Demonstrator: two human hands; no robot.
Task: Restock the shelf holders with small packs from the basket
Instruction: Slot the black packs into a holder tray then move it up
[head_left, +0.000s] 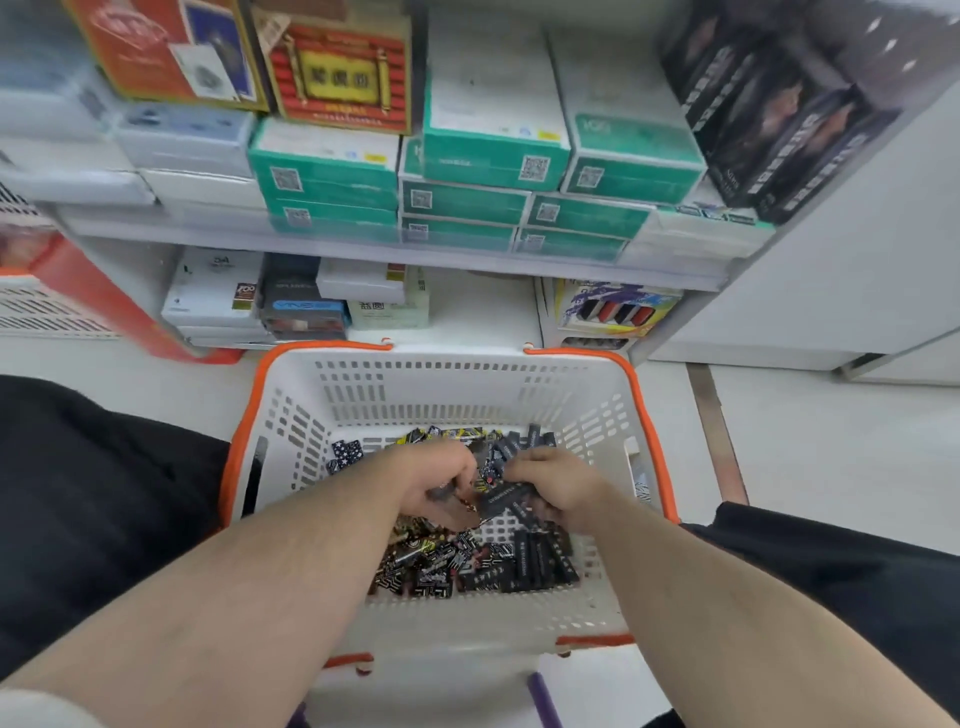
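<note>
A white basket with an orange rim (447, 384) stands on the floor in front of me. Several small dark packs (488, 566) lie heaped on its bottom. Both my hands are down inside it, close together. My left hand (441, 480) has its fingers curled around a small pack or two. My right hand (556, 491) grips several dark packs (501, 501) that stick out to the left between the two hands.
Behind the basket is a low white shelf (395, 254) stacked with green-and-white cartons (493, 156), red boxes and black boxes. Another white basket (47, 306) sits at the far left. My knees in dark trousers flank the basket.
</note>
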